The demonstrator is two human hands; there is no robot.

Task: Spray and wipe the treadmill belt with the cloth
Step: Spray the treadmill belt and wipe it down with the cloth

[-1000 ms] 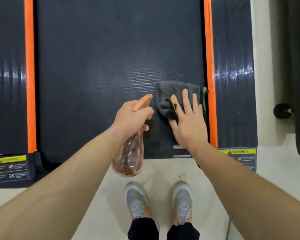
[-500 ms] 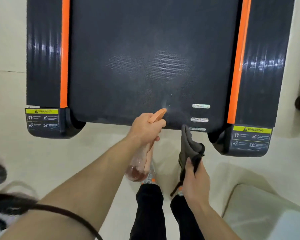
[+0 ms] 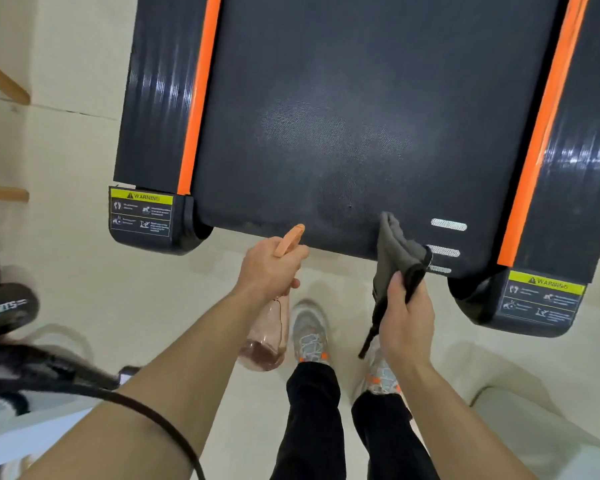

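Grey mesh sneakers (image 3: 310, 336) w/ orange trim stood on pale smooth floor (image 3: 118, 289). L hand (image 3: 269, 268) clamped on clear pinkish spray bottle (image 3: 267, 336), orange nozzle fwd. R hand (image 3: 406, 317) gripped bunched grey cloth (image 3: 397, 251), soft, dark-edged, lifted just over rear edge of belt (image 3: 343, 116). Belt dark, dimpled, betw orange strips.

I saw bare forearms, black trousers (image 3: 312, 420) and grey mesh trainers (image 3: 309, 336) with orange accents near me.
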